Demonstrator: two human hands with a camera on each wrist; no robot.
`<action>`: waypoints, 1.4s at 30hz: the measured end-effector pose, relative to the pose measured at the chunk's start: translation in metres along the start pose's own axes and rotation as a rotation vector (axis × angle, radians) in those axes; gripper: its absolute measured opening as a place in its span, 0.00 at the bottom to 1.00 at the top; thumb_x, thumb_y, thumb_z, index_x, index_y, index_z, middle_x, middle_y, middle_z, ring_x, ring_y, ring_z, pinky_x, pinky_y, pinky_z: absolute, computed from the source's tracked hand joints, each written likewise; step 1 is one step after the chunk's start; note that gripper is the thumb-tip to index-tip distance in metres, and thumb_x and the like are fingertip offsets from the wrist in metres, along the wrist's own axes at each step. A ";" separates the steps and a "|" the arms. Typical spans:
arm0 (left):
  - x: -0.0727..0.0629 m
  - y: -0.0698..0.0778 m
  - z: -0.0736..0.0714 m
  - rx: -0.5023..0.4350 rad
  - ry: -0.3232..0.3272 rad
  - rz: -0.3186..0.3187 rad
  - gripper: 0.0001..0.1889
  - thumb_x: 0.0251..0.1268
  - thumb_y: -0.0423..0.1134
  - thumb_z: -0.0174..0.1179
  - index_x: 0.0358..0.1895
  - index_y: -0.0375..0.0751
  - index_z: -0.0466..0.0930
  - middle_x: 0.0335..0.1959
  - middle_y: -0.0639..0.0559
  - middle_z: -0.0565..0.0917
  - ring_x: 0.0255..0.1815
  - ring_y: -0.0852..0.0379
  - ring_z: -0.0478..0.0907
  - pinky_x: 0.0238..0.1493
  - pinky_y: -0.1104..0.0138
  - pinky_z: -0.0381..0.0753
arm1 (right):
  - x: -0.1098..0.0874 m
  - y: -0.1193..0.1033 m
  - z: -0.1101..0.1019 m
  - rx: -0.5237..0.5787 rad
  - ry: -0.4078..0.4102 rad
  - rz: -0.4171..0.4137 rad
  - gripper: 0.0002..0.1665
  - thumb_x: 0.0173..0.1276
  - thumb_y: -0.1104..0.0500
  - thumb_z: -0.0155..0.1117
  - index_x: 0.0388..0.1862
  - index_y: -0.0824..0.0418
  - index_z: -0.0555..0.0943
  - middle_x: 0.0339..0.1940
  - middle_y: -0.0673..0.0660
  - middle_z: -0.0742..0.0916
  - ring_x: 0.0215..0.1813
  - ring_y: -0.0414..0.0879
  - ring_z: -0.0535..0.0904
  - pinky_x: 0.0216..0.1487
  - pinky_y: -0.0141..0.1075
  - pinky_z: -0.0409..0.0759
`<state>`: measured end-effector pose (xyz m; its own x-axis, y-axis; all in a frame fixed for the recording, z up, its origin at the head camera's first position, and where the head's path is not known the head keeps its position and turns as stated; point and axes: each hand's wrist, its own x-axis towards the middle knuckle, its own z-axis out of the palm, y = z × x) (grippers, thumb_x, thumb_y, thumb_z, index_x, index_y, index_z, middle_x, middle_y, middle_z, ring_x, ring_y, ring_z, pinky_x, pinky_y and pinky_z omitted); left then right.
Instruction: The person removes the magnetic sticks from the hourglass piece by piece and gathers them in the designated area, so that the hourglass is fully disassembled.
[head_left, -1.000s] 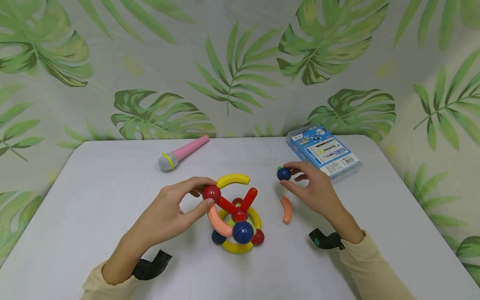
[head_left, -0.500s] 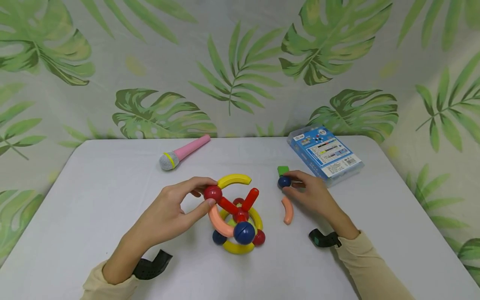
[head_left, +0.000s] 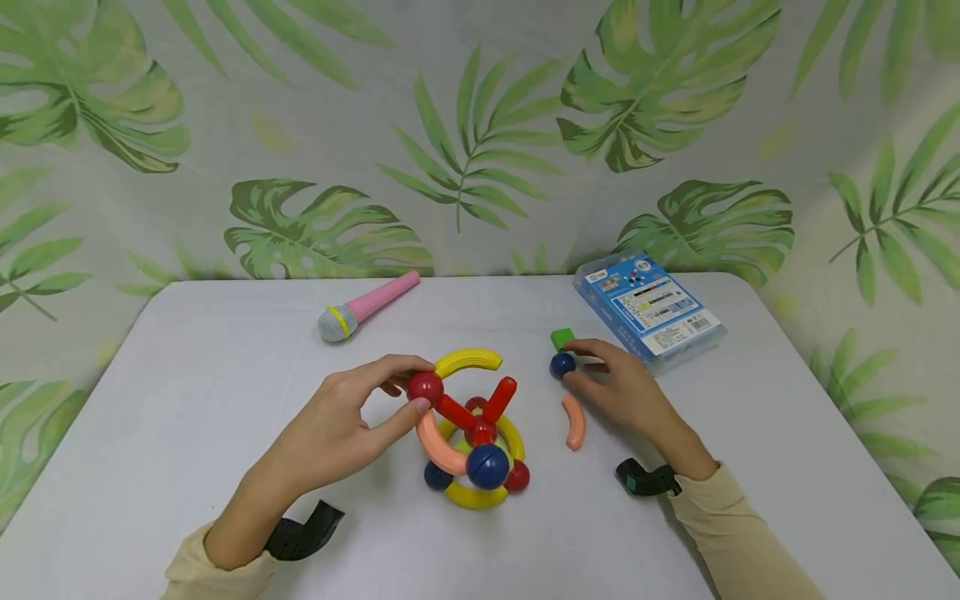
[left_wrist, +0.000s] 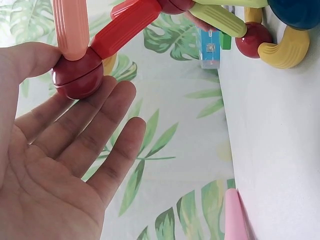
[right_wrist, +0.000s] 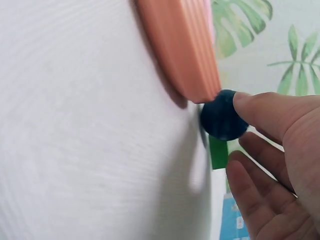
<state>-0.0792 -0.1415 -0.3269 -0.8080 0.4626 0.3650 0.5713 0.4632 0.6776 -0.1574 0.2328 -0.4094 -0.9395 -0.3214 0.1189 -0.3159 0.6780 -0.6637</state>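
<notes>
My left hand (head_left: 356, 404) pinches a dark red ball (head_left: 425, 389) at the upper left corner of a magnetic ball-and-stick structure (head_left: 480, 497). From that ball run a curved yellow stick (head_left: 468, 359), a curved peach stick (head_left: 438, 446) and a straight red stick (head_left: 453, 412). Another red stick (head_left: 499, 399) points up with a free end. My right hand (head_left: 626, 383) pinches a loose dark blue ball (right_wrist: 223, 116) between thumb and fingers, low over the table. Behind that ball sits a small green block (head_left: 562, 338); a loose curved peach stick (head_left: 574, 422) lies nearer me.
A pink toy microphone (head_left: 367, 306) lies at the back left of the white table (head_left: 187, 375). At the back right is a blue-labelled clear box (head_left: 651, 307). A leaf-patterned cloth (head_left: 480, 125) hangs behind the table edge.
My right hand has lowered the blue ball toward the table and nearer me, exposing the green block behind it. My left hand keeps its hold on the red ball.
</notes>
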 end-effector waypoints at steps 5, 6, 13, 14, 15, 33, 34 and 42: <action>0.000 0.000 0.000 -0.004 -0.001 0.002 0.17 0.71 0.41 0.67 0.60 0.51 0.80 0.49 0.66 0.86 0.48 0.67 0.82 0.52 0.64 0.84 | -0.001 -0.008 -0.006 -0.024 0.047 -0.043 0.27 0.69 0.64 0.73 0.66 0.64 0.78 0.65 0.62 0.84 0.66 0.58 0.80 0.61 0.51 0.83; 0.000 0.000 0.000 -0.005 -0.001 0.004 0.17 0.71 0.40 0.67 0.60 0.51 0.80 0.49 0.66 0.86 0.47 0.67 0.82 0.52 0.64 0.84 | -0.001 -0.010 -0.008 -0.029 0.057 -0.053 0.27 0.68 0.64 0.73 0.65 0.64 0.79 0.64 0.62 0.84 0.65 0.58 0.81 0.60 0.51 0.84; 0.000 0.000 0.001 -0.007 0.001 0.011 0.17 0.71 0.40 0.67 0.60 0.51 0.80 0.49 0.65 0.86 0.47 0.67 0.82 0.51 0.65 0.84 | -0.006 -0.033 -0.012 -0.055 0.100 -0.134 0.27 0.66 0.65 0.75 0.63 0.63 0.81 0.61 0.60 0.86 0.62 0.57 0.83 0.56 0.51 0.86; 0.000 0.000 0.001 -0.007 0.001 0.013 0.17 0.71 0.40 0.67 0.60 0.50 0.80 0.49 0.65 0.86 0.47 0.67 0.82 0.51 0.64 0.84 | -0.007 -0.037 -0.012 -0.050 0.107 -0.155 0.27 0.65 0.65 0.75 0.63 0.63 0.81 0.61 0.59 0.87 0.61 0.57 0.84 0.56 0.51 0.86; 0.000 0.000 0.001 -0.008 0.001 0.014 0.17 0.71 0.40 0.67 0.60 0.50 0.80 0.49 0.65 0.86 0.47 0.67 0.82 0.51 0.64 0.84 | -0.009 -0.041 -0.011 -0.046 0.112 -0.176 0.26 0.65 0.65 0.75 0.63 0.63 0.81 0.60 0.59 0.87 0.60 0.56 0.84 0.55 0.50 0.86; 0.002 -0.001 0.002 -0.014 0.004 0.025 0.17 0.71 0.39 0.67 0.60 0.49 0.80 0.47 0.65 0.87 0.47 0.67 0.82 0.51 0.64 0.85 | -0.034 -0.109 0.003 0.110 0.030 -0.383 0.28 0.65 0.66 0.75 0.64 0.55 0.81 0.59 0.49 0.87 0.59 0.43 0.83 0.52 0.37 0.87; 0.002 -0.001 0.002 -0.012 0.005 0.024 0.17 0.71 0.39 0.67 0.60 0.49 0.80 0.47 0.65 0.87 0.47 0.67 0.82 0.51 0.64 0.85 | -0.034 -0.109 0.003 0.114 0.031 -0.391 0.28 0.65 0.67 0.75 0.64 0.56 0.81 0.59 0.49 0.87 0.59 0.43 0.83 0.51 0.37 0.87; 0.001 0.000 0.001 0.000 0.005 0.014 0.17 0.71 0.40 0.67 0.61 0.49 0.80 0.49 0.64 0.86 0.47 0.67 0.82 0.51 0.65 0.84 | -0.034 -0.110 0.003 0.107 0.027 -0.375 0.23 0.64 0.66 0.76 0.58 0.56 0.84 0.53 0.48 0.88 0.53 0.41 0.84 0.48 0.37 0.88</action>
<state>-0.0799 -0.1403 -0.3273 -0.8006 0.4650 0.3779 0.5825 0.4566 0.6724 -0.0902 0.1675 -0.3429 -0.7648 -0.5155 0.3865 -0.6240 0.4433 -0.6435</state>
